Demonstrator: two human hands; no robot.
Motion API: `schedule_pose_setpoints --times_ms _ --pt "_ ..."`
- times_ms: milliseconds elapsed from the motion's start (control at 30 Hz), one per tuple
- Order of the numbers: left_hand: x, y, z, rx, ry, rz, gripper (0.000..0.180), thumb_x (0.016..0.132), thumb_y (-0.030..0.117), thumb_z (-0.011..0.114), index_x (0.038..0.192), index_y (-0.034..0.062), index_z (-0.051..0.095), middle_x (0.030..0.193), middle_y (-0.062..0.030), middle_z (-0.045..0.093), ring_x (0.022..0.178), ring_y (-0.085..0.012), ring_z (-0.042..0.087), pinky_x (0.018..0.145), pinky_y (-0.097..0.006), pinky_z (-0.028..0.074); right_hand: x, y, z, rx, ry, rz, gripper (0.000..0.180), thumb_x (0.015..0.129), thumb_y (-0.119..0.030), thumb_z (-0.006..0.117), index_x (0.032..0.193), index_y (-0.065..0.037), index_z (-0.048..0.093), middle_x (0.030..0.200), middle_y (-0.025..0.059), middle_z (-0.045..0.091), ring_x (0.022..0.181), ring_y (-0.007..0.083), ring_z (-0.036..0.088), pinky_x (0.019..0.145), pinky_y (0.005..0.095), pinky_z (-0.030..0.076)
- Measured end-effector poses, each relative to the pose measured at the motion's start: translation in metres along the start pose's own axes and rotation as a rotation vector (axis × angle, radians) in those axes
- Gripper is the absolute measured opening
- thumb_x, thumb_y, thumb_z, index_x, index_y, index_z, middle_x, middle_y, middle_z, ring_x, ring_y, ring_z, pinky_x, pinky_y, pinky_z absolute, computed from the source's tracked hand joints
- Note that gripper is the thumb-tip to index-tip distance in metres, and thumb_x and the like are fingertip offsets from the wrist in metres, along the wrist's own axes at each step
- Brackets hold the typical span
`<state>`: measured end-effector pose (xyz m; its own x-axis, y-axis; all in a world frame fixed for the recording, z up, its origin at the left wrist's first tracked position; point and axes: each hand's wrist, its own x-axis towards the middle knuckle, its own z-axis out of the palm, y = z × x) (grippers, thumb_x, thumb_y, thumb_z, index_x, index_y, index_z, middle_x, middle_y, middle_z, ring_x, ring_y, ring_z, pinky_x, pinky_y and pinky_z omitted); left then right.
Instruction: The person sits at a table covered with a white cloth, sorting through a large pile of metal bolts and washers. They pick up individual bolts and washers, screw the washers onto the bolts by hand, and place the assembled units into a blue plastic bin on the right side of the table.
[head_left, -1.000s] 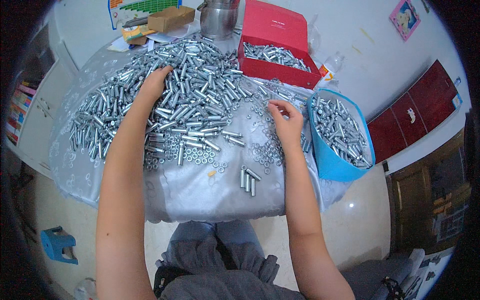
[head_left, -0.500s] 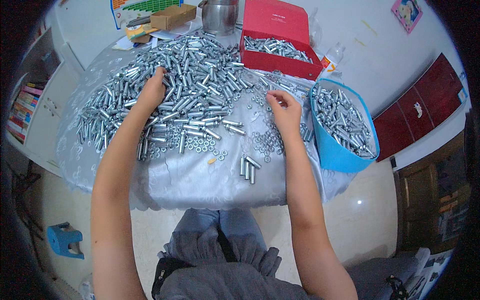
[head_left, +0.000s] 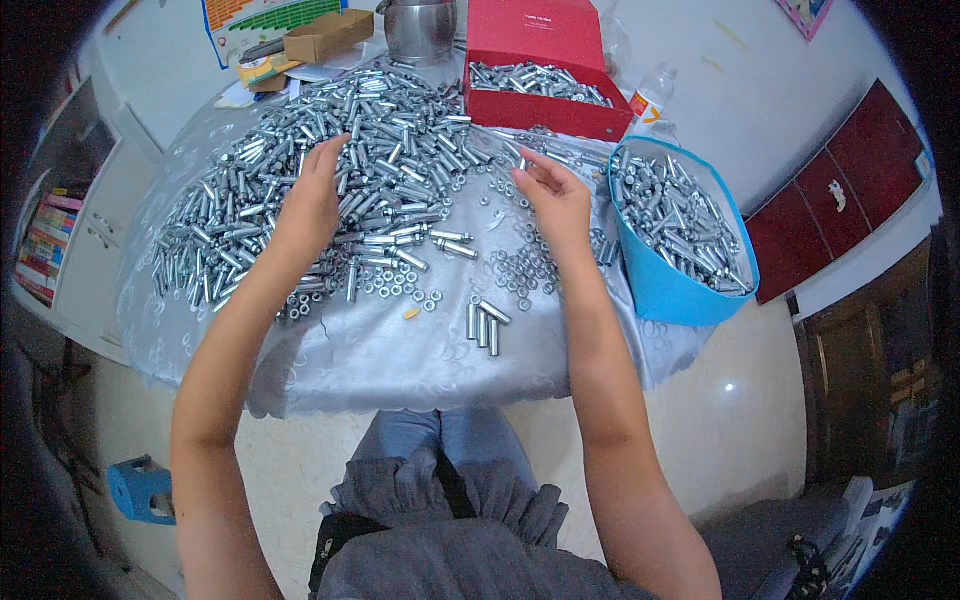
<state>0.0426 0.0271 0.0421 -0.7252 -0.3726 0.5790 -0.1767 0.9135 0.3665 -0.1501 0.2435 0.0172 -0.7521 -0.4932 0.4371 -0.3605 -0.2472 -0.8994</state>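
Observation:
A big heap of silver expansion bolts (head_left: 390, 130) covers the left and middle of the table. Over its middle reaches my left hand (head_left: 312, 205), fingers stretched out and slightly apart; its thumb side is partly hidden. My right hand (head_left: 558, 205) is raised to the right of the heap, thumb and forefinger pinched around a small silver piece too small to name. Beneath and beside that hand lie loose hex nuts (head_left: 522, 268). Several metal sleeves (head_left: 483, 325) lie together nearer the front edge, and more nuts (head_left: 400, 285) line the heap's near side.
At the right stands a blue fabric bin (head_left: 680, 300) full of bolts. Behind it are an open red box (head_left: 550, 112) holding more bolts and a plastic bottle (head_left: 652, 95). A metal pot (head_left: 420, 30) and a cardboard box (head_left: 328, 36) stand at the back. A blue stool (head_left: 140, 490) is on the floor.
My left hand has shifted slightly, its fingers now more stretched out over the heap. My right hand stays pinched, now with a silver piece showing at its fingertips. The whole view has shifted a little.

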Motion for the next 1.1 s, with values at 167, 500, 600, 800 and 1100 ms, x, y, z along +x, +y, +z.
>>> schedule_pose_setpoints --times_ms 167,500,600,800,1100 --pt "0.004 0.055 0.021 -0.829 -0.115 -0.249 0.026 0.078 -0.002 0.054 0.103 0.0017 0.044 0.100 -0.0111 0.056 0.083 -0.0176 0.059 0.072 -0.026 0.048 0.000 -0.005 -0.001 0.182 -0.043 0.125 0.045 0.074 -0.007 0.065 0.116 -0.001 0.049 0.080 0.0074 0.062 0.070 0.0098 0.057 0.064 0.0185 0.045" --pt "-0.005 0.078 0.068 -1.162 -0.102 -0.409 0.023 0.074 -0.003 0.059 0.093 -0.0008 0.047 0.088 -0.0080 0.057 0.077 -0.0109 0.056 0.065 -0.020 0.045 -0.005 -0.018 0.008 0.240 -0.346 0.255 0.029 0.084 -0.011 0.053 0.109 0.003 0.052 0.095 0.0120 0.060 0.084 0.0157 0.060 0.075 0.0244 0.049" --pt "-0.006 0.075 0.071 -1.172 -0.091 -0.379 0.022 0.074 -0.001 0.060 0.092 0.0008 0.048 0.087 -0.0066 0.057 0.076 -0.0100 0.055 0.068 -0.021 0.045 -0.011 -0.021 0.015 0.101 -0.318 0.202 0.024 0.083 -0.009 0.054 0.105 0.003 0.055 0.087 0.0105 0.062 0.079 0.0144 0.061 0.068 0.0229 0.048" --pt "-0.008 0.079 0.066 -1.186 -0.074 -0.352 0.021 0.074 0.000 0.062 0.091 0.0015 0.048 0.087 -0.0052 0.057 0.080 -0.0094 0.054 0.071 -0.021 0.044 -0.010 -0.027 0.015 0.144 -0.234 0.199 0.023 0.083 -0.009 0.054 0.103 0.003 0.055 0.085 0.0102 0.062 0.077 0.0139 0.060 0.067 0.0216 0.047" --pt "-0.006 0.078 0.062 -1.186 0.004 -0.388 0.017 0.076 0.004 0.062 0.088 0.0021 0.051 0.077 -0.0013 0.057 0.068 -0.0056 0.052 0.060 -0.017 0.041 -0.017 -0.020 0.018 -0.116 -0.245 0.101 0.021 0.076 -0.007 0.061 0.096 -0.003 0.059 0.083 0.0075 0.061 0.075 0.0123 0.058 0.067 0.0243 0.046"
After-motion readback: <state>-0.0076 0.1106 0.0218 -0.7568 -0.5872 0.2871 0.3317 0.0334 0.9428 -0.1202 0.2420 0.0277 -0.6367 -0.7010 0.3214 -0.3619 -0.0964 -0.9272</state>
